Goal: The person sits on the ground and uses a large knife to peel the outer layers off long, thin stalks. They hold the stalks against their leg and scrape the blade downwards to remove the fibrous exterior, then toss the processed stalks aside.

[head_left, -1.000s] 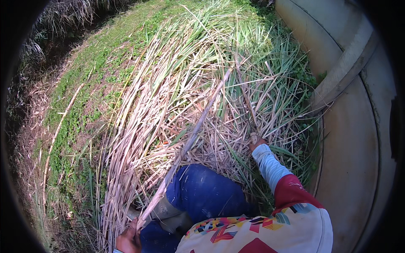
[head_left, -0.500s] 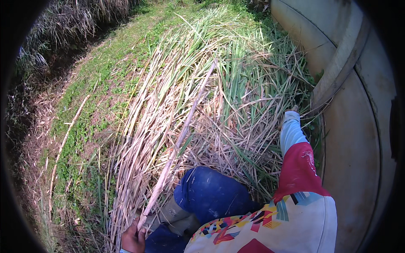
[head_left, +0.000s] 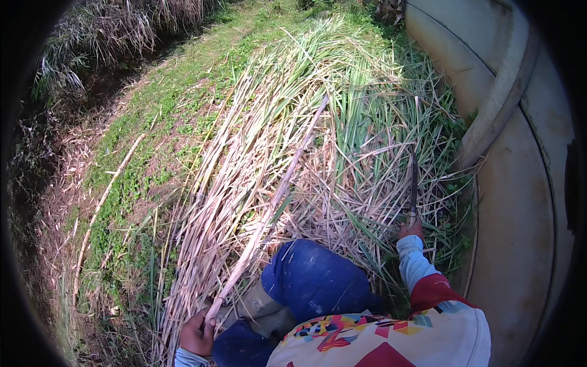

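Note:
My left hand (head_left: 197,333) is closed around the near end of a long, pale stalk (head_left: 267,211) that looks like sugarcane. The stalk slants away to the upper right, across a thick pile of cut leaves (head_left: 214,214), dry straw-coloured mixed with green. On the right, my right hand (head_left: 411,230) grips the handle of a machete. Its dark machete blade (head_left: 414,183) points away from me over the leaves, apart from the stalk.
A curved, stained metal wall (head_left: 507,220) with a raised band runs along the right. Another thin stalk (head_left: 107,202) lies on the grass at the left, beside a ditch (head_left: 61,177) with dry growth. My bent blue-trousered knee (head_left: 318,275) is over the pile.
My right hand has come back toward me from beside the wall, and the machete blade now shows clearly. The left hand still holds the stalk; the view has shifted slightly.

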A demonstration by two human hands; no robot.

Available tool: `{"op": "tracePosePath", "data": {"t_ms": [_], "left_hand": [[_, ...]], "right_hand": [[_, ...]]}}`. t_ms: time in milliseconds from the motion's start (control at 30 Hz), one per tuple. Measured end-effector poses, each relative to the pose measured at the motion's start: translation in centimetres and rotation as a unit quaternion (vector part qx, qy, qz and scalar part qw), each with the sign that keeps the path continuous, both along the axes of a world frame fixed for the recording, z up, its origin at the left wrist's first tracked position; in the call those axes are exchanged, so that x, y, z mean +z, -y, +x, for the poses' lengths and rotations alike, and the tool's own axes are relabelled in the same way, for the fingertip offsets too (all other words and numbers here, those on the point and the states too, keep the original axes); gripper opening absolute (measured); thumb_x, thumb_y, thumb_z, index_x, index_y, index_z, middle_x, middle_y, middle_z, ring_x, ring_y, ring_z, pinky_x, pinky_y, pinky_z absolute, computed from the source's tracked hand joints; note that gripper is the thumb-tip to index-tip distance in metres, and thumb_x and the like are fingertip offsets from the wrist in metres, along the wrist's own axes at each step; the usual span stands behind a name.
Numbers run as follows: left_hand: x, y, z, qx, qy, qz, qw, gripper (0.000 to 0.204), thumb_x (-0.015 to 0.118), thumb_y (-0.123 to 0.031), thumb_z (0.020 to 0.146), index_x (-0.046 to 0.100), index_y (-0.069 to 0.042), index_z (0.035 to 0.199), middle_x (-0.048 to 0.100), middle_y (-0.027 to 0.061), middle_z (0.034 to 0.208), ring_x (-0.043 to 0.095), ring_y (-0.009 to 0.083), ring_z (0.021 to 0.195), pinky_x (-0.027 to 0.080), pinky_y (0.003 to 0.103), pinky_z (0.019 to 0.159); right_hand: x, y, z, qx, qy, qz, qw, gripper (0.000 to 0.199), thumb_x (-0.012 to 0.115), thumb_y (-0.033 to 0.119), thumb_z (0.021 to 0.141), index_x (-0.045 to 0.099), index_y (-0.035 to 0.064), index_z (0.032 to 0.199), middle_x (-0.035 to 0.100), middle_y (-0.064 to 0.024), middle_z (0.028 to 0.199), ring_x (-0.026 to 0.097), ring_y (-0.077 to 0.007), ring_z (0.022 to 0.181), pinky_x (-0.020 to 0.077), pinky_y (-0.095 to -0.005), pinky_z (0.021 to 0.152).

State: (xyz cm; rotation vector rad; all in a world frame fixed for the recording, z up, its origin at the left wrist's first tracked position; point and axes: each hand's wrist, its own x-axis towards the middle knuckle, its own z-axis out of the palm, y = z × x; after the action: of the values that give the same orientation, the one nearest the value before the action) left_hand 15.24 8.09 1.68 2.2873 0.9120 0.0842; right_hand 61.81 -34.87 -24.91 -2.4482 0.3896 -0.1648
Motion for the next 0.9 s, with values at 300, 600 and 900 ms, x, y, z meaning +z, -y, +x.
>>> {"op": "tracePosePath", "data": {"t_ms": [300, 600, 900], "left_hand": [[1.3, 2.8, -0.3, 0.019, 0.029, 0.023, 0.999, 0.034, 0.070, -0.009, 0.086, 0.066, 0.003, 0.118, 0.070, 0.0241, 0.099, 0.071, 0.0372, 0.089, 0.055, 0.040, 0.080], [1.0, 4.6, -4.6, -0.020, 0.014, 0.041, 0.999, 0.045, 0.069, -0.027, 0.090, 0.062, -0.006, 0.128, 0.069, 0.0215, 0.111, 0.067, 0.0397, 0.099, 0.053, 0.045, 0.085], [-3.8, 8.0, -7.1, 0.053, 0.019, 0.166, 0.984, 0.030, 0.065, -0.013, 0.074, 0.065, -0.006, 0.103, 0.066, 0.0136, 0.091, 0.067, 0.0361, 0.092, 0.053, 0.049, 0.077]], "right_hand": [[3.6, -8.4, -2.4, 0.243, -0.094, -0.067, 0.963, 0.066, 0.079, 0.024, 0.081, 0.049, 0.0043, 0.136, 0.058, -0.0229, 0.126, 0.057, -0.0409, 0.118, 0.0458, -0.0476, 0.101], [17.0, -21.0, -5.2, 0.558, 0.354, -0.030, 0.750, 0.074, 0.079, 0.025, 0.071, 0.050, 0.0054, 0.137, 0.052, -0.0206, 0.132, 0.047, -0.0398, 0.128, 0.0277, -0.0551, 0.112], [21.1, -24.7, -9.1, 0.858, 0.201, -0.159, 0.445, 0.044, 0.067, 0.020, 0.081, 0.060, 0.0014, 0.120, 0.061, -0.0170, 0.101, 0.058, -0.0363, 0.099, 0.0370, -0.0487, 0.105]]}}
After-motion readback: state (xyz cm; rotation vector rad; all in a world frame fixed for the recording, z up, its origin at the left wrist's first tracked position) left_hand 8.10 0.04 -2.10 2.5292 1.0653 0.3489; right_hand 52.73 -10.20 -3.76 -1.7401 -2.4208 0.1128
